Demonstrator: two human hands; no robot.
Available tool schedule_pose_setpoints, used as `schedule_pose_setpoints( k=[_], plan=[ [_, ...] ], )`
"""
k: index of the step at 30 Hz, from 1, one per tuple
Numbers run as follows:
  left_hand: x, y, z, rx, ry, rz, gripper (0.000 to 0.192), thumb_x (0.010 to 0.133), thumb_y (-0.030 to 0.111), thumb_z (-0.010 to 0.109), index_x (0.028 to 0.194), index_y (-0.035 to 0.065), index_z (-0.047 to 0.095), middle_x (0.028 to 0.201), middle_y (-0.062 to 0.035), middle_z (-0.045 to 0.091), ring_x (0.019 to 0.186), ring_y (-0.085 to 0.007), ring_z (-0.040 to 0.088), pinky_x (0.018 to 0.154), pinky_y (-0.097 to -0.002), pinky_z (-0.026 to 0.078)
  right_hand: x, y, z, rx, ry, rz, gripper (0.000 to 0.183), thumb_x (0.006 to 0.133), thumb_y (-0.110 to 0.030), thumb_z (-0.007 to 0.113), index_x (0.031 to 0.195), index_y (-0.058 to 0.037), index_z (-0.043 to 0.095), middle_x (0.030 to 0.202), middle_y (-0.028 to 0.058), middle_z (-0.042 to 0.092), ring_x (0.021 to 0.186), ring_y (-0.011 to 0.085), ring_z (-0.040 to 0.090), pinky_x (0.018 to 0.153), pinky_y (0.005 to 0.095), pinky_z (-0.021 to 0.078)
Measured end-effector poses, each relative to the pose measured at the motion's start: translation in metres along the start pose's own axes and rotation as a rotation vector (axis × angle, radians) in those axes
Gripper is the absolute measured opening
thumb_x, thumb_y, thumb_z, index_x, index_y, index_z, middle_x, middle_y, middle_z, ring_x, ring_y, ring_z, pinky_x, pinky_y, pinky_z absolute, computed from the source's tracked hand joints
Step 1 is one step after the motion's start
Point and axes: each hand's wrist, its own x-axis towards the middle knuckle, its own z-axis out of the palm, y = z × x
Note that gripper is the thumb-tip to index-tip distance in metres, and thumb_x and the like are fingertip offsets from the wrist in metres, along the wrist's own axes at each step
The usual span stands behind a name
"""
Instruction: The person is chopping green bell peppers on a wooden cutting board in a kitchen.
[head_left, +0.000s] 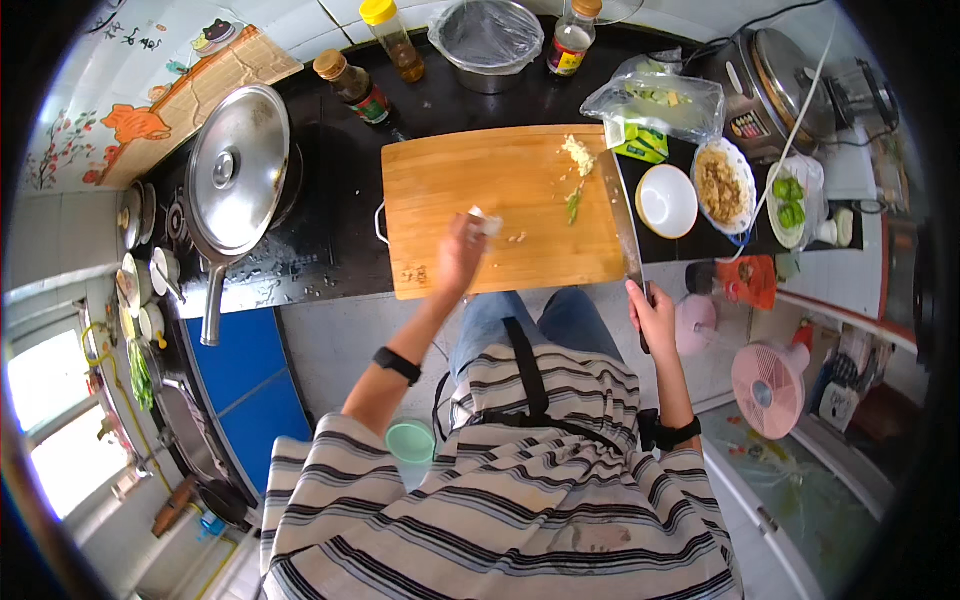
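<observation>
My left hand (459, 259) is over the wooden cutting board (480, 172), pinching a crumpled white piece (489, 223) that looks like a paper tissue; motion blurs it. My right hand (654, 319) grips the dark handle of a kitchen knife (624, 206). The blade points away from me along the board's right edge. Near the board's far right corner lies a small heap of chopped pale pieces, perhaps garlic (577, 154). Below the heap is a green strip of vegetable (574, 206). Small brownish crumbs (517, 238) dot the board's middle.
Right of the board stand a white bowl (667, 201), an oval dish with brown food (724, 184) and a dish of green peppers (790, 212). A lidded pan (240, 169) is at left, its handle past the counter edge. Bottles (352, 86) and a plastic-covered pot (487, 75) line the back.
</observation>
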Motion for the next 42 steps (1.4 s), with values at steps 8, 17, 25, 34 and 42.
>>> schedule_pose_setpoints(
  k=[8,17,25,34,42],
  plan=[
    [0.108,0.039,0.030,0.369,0.177,0.238,0.025,0.074,-0.010,0.051,0.090,0.0072,0.062,0.093,-0.0125,0.063,0.087,-0.0361,0.057,0.077,-0.0428,0.047,0.063,-0.009,-0.075,-0.123,-0.254,-0.106,0.033,0.086,-0.029,0.068,0.071,-0.0039,0.054,0.051,-0.0014,0.049,0.045,0.0049,0.045,0.043,0.0226,0.0328],
    [0.034,0.041,0.039,0.373,-0.225,0.316,0.031,0.070,-0.017,0.052,0.090,0.0035,0.063,0.094,-0.0122,0.065,0.092,-0.0329,0.059,0.081,-0.0389,0.047,0.071,0.014,-0.137,-0.038,-0.322,-0.016,0.032,0.087,-0.026,0.067,0.070,-0.0030,0.053,0.050,-0.0002,0.050,0.043,0.0053,0.045,0.041,0.0233,0.0333],
    [0.109,0.063,0.101,0.230,-0.141,0.398,0.028,0.070,-0.012,0.052,0.088,0.0048,0.065,0.094,-0.0124,0.064,0.088,-0.0350,0.057,0.082,-0.0401,0.046,0.062,0.009,-0.139,-0.062,-0.328,-0.103,0.031,0.086,-0.024,0.068,0.069,-0.0024,0.053,0.050,0.0002,0.050,0.044,0.0051,0.045,0.042,0.0229,0.0330],
    [0.022,0.067,0.077,0.254,-0.254,0.377,0.027,0.070,-0.013,0.051,0.086,0.0055,0.063,0.092,-0.0114,0.064,0.090,-0.0339,0.056,0.084,-0.0396,0.044,0.039,0.013,-0.142,-0.053,-0.230,-0.101,0.033,0.088,-0.028,0.066,0.070,-0.0029,0.054,0.051,0.0004,0.050,0.041,0.0054,0.044,0.039,0.0230,0.0326],
    [0.042,0.077,0.031,0.143,0.004,0.130,0.036,0.068,-0.020,0.046,0.089,0.0045,0.063,0.093,-0.0126,0.067,0.087,-0.0267,0.064,0.076,-0.0335,0.051,0.027,-0.010,-0.103,0.028,-0.434,-0.032,0.038,0.093,-0.037,0.058,0.079,-0.0017,0.053,0.051,0.0004,0.049,0.041,0.0073,0.044,0.039,0.0244,0.0335]
  ],
)
